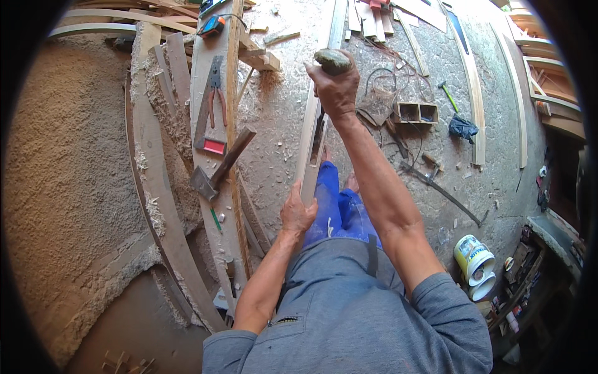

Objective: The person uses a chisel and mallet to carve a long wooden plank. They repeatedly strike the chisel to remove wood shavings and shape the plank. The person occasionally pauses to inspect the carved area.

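Observation:
My right hand (337, 84) is closed round a tool with a rough, rounded grey-brown butt (332, 60); my fist hides most of it. Beneath the fist, a dark narrow part, like a chisel blade, meets a slot in a long pale wooden bar (309, 134). Its near end is gripped by my left hand (298, 210), beside my blue-trousered leg. To the left, a hammer (219, 167) with a wooden handle lies on a plank (218, 56). Pliers (215, 93) with reddish handles, a red-based square (215, 146) and a green pencil (216, 220) lie there too.
An orange-and-black tape measure (212, 26) is at the plank's far end. Sawdust (68, 156) is heaped at left. On the right floor are a divided wooden box (417, 113), a green-handled hammer (448, 96), long boards (474, 118) and white buckets (473, 258).

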Demonstrator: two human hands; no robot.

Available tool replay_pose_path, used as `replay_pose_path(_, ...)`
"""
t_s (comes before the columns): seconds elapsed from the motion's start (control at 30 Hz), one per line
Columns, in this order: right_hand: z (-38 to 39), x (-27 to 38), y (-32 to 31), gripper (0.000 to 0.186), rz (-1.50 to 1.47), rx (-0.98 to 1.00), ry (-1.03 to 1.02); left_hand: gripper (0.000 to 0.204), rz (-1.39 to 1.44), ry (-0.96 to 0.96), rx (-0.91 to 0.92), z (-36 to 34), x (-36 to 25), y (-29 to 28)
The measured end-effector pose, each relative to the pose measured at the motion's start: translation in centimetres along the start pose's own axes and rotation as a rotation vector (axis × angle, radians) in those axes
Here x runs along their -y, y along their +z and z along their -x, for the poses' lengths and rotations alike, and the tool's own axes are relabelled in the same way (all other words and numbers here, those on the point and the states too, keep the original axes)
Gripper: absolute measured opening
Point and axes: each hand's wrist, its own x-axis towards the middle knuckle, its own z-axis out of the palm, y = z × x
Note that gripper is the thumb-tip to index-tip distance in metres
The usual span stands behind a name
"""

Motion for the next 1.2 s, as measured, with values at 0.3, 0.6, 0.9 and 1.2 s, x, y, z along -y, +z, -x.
replay_pose_path(0.3,6.0,15.9,0.9,0.064,-0.075,0.416,0.121,0.083,0.17,0.096,-0.193,1.3,0.2,0.4)
replay_pose_path(0.6,15.9,19.2,5.1,0.071,-0.059,1.332,-0.427,0.073,0.704,0.267,-0.646,6.1,1.5,-6.5)
replay_pose_path(0.9,15.5,0.9,12.6,0.042,0.961,1.322,-0.694,0.057,0.887,0.274,-0.913,8.1,2.5,-18.2)
replay_pose_path(1.2,15.2,2.9,18.4,0.034,1.091,1.893,-0.523,0.054,0.825,0.296,-0.861,6.0,1.9,-21.9)
